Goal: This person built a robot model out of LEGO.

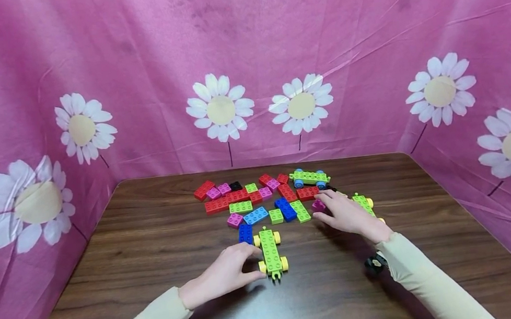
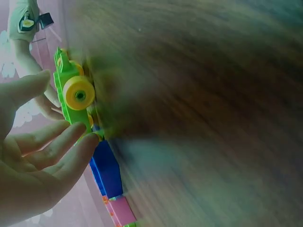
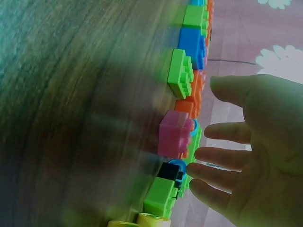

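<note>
My left hand (image 1: 225, 274) is at the left side of a lime-green toy car base with yellow wheels (image 1: 270, 251), thumb and fingers spread and not closed round it. The left wrist view shows the thumb apart from the car base (image 2: 68, 78), with fingertips close to its near end; whether they touch is unclear. A dark blue brick (image 1: 245, 233) lies just beyond that hand. My right hand (image 1: 348, 213) hovers, fingers extended, over the right end of the brick group, nearest a magenta brick (image 1: 318, 205). Nothing is between its fingers in the right wrist view, where the magenta brick (image 3: 174, 135) stands below the fingertips.
Several loose bricks, including a long red brick (image 1: 227, 201) and a light blue brick (image 1: 255, 215), spread across the back of the wooden table (image 1: 150, 234). A green car base with blue wheels (image 1: 309, 177) stands behind them. Another, with yellow wheels (image 1: 363, 204), is partly hidden by the right hand.
</note>
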The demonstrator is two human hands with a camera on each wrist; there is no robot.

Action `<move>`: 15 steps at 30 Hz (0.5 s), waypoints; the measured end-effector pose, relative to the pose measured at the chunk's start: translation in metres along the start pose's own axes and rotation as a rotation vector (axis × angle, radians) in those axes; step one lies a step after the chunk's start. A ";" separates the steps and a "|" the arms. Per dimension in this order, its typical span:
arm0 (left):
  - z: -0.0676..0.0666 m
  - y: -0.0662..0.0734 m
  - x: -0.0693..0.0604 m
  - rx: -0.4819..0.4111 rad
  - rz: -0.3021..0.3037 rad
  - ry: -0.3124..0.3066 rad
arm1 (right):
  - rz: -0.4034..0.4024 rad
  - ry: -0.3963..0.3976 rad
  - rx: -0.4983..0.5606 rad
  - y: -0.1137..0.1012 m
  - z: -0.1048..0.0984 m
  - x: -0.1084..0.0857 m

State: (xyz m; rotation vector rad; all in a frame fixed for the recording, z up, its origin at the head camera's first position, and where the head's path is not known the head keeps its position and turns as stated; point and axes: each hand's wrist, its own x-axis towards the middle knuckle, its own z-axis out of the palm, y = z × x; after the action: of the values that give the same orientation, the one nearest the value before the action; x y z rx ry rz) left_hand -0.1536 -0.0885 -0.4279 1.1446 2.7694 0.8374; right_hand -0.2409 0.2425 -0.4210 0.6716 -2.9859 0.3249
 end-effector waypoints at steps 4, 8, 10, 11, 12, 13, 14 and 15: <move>0.004 0.000 0.002 0.032 0.007 -0.003 | -0.014 0.005 -0.004 0.002 0.003 0.003; 0.007 0.002 0.003 0.044 0.003 -0.011 | -0.040 0.013 0.004 0.004 0.004 0.004; 0.008 0.002 0.003 0.045 -0.001 -0.015 | -0.053 0.024 0.010 0.004 0.004 0.004; 0.008 0.002 0.003 0.047 0.000 -0.016 | -0.061 0.030 0.013 0.004 0.004 0.004; 0.008 0.001 0.003 0.052 0.000 -0.017 | -0.068 0.035 0.017 0.004 0.005 0.004; 0.008 0.001 0.003 0.055 0.000 -0.018 | -0.074 0.040 0.020 0.003 0.005 0.004; 0.008 0.001 0.003 0.054 0.000 -0.017 | -0.081 0.044 0.022 0.003 0.005 0.004; 0.008 0.001 0.003 0.056 0.000 -0.016 | -0.085 0.045 0.025 0.002 0.006 0.004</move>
State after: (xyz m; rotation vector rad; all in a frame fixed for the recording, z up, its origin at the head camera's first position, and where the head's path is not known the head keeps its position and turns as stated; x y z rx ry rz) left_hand -0.1538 -0.0821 -0.4340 1.1549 2.7971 0.7523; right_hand -0.2457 0.2412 -0.4266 0.7801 -2.9052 0.3668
